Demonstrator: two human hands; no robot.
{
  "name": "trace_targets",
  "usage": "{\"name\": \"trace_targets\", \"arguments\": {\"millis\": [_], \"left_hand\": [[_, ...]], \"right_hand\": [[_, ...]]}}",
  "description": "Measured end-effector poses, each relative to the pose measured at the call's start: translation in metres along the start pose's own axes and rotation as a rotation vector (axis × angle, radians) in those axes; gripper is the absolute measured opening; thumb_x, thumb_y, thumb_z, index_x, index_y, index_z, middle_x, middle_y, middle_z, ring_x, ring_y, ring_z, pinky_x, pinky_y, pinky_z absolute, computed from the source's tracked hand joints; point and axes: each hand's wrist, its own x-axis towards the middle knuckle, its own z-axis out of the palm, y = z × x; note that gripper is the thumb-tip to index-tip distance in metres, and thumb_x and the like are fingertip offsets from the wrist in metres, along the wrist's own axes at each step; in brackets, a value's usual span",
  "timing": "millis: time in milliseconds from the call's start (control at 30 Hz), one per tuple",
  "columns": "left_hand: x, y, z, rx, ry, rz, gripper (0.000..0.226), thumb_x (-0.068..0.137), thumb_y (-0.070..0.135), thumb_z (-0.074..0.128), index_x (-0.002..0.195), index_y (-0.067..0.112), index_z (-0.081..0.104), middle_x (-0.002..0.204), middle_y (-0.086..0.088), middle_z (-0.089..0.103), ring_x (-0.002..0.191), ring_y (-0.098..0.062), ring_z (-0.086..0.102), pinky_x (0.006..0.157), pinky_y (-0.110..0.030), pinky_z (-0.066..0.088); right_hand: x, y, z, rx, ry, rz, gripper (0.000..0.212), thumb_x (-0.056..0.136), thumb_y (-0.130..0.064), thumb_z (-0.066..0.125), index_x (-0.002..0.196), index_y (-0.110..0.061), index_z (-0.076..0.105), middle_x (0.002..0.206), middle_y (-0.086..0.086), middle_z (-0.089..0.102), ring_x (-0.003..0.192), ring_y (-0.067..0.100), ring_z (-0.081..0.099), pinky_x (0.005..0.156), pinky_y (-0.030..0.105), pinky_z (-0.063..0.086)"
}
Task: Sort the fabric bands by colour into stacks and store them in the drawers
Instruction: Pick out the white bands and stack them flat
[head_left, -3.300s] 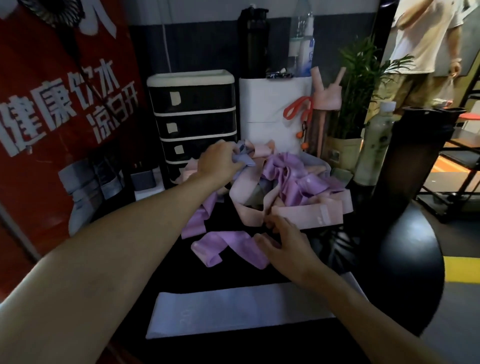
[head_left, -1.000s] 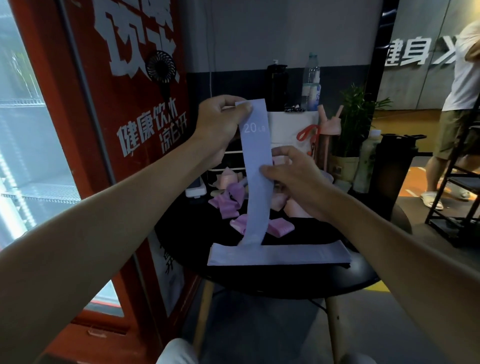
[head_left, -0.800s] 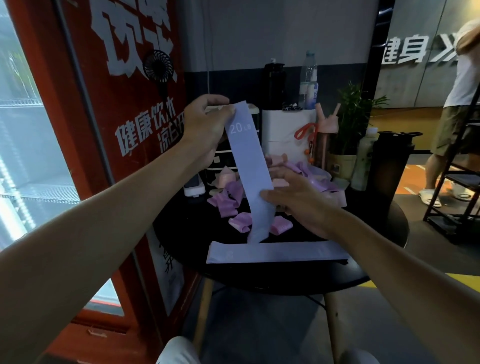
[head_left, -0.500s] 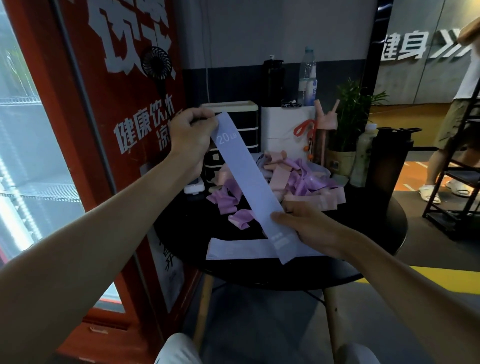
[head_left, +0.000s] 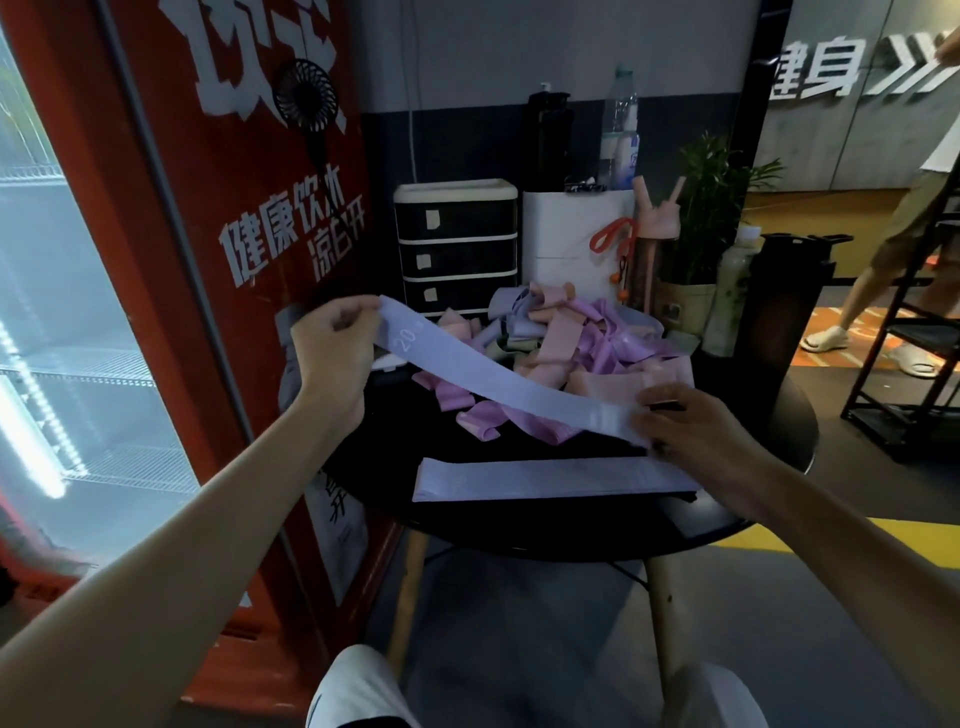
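A pale lavender band (head_left: 498, 379) printed "20" stretches in the air between my hands. My left hand (head_left: 332, 348) pinches its upper left end. My right hand (head_left: 691, 421) pinches the lower right end. Below it a flat stack of lavender bands (head_left: 545, 478) lies near the front edge of the round black table (head_left: 769, 467). A loose pile of pink, peach and purple bands (head_left: 576, 348) covers the table's middle. The black drawer unit (head_left: 457, 244) with three visible drawers stands at the back, all drawers closed.
A red drinks fridge (head_left: 182, 260) stands close on the left with a small fan (head_left: 306, 98) on it. Behind the pile are a white box (head_left: 561, 234), bottles, a pink flask (head_left: 654, 228), a potted plant (head_left: 706, 208) and a tall black tumbler (head_left: 779, 317). A person (head_left: 893, 249) walks at right.
The band hung upright from my left hand a second ago. My right hand slid down to its lower end and drew it right, and my left hand came down, so it now slants over the stack.
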Motion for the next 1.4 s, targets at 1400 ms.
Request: {"name": "trace_targets", "arguments": {"millis": [1400], "left_hand": [[-0.08, -0.114, -0.015, 0.75, -0.386, 0.477, 0.033, 0.079, 0.045, 0.053, 0.096, 0.021, 0.066, 0.098, 0.009, 0.049, 0.096, -0.011, 0.046, 0.087, -0.026, 0.035]], "right_hand": [[0.011, 0.077, -0.021, -0.746, 0.375, -0.28, 0.022, 0.087, -0.018, 0.066, 0.108, -0.011, 0.063, 0.106, 0.007, 0.052, 0.104, 0.032, 0.051, 0.087, 0.044, 0.048]]}}
